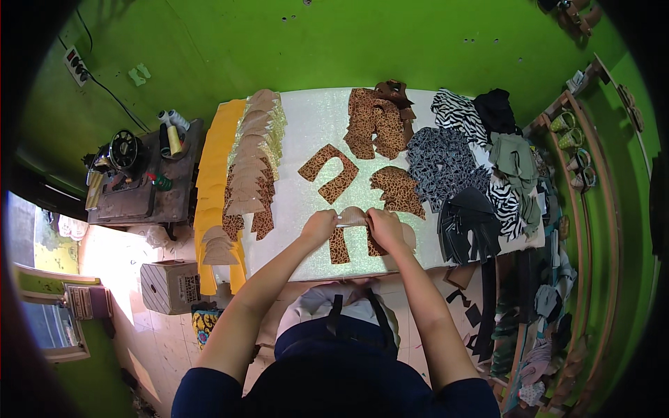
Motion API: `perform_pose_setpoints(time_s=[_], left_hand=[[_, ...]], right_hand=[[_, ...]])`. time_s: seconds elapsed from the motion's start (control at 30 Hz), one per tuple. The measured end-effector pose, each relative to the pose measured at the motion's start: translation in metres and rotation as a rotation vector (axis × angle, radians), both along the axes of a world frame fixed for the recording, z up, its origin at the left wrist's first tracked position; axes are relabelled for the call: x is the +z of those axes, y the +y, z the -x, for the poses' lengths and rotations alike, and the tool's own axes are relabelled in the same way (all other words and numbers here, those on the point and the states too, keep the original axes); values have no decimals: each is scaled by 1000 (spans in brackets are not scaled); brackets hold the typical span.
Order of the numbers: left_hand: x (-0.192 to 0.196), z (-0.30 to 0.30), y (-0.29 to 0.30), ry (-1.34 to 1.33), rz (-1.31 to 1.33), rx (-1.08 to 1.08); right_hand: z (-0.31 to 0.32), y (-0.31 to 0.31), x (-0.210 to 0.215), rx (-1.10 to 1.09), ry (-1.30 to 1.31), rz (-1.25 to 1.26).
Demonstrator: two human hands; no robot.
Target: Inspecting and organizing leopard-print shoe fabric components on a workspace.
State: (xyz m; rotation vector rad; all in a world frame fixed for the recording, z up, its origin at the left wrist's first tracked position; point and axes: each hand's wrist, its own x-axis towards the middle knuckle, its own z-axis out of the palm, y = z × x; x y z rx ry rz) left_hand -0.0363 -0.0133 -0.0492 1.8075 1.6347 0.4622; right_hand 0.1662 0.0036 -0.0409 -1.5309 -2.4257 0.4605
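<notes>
1. Leopard-print cut piece (339,245) is lying at the near edge of the glittery white surface (306,132), its tan backing (353,216) showing between the two hands.
2. Left hand (318,228) is pinching the piece's left end, grip closed narrow on it.
3. Right hand (385,228) is pinching the right end, likewise closed.
4. Two more leopard-print shapes (329,173) are lying just beyond, farther in.
5. Tan stacked pieces (249,167) are sitting to the left; zebra-print fabric (456,115) is sitting far right.

I see bright green walls (390,42) behind the white worktable (313,125). Left of that table stands a dark sewing table (174,202); right of it, wooden shelves (599,174). Daylight falls on the pale floor (132,265) left of it.
</notes>
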Motion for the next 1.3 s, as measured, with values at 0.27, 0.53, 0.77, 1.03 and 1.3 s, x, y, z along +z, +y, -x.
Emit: perform_pose_setpoints(time_s=[0.27, 0.53, 0.77, 1.03, 1.3], left_hand=[[-5, -8, -8, 124, -53, 4], [2, -18, -23, 474, -435, -16], [-1, -15, -26, 485, -485, 28], [-6, -16, -22, 496, -384, 10], [0, -13, -17, 308, -276, 29]], right_hand=[[6, -9, 11, 15, -92, -130], [26, -40, -2, 342, 30, -139], [21, -42, -6, 341, -95, -75], [-14, -30, -5, 211, -118, -123], [-11, -35, -14, 89, -92, -214]])
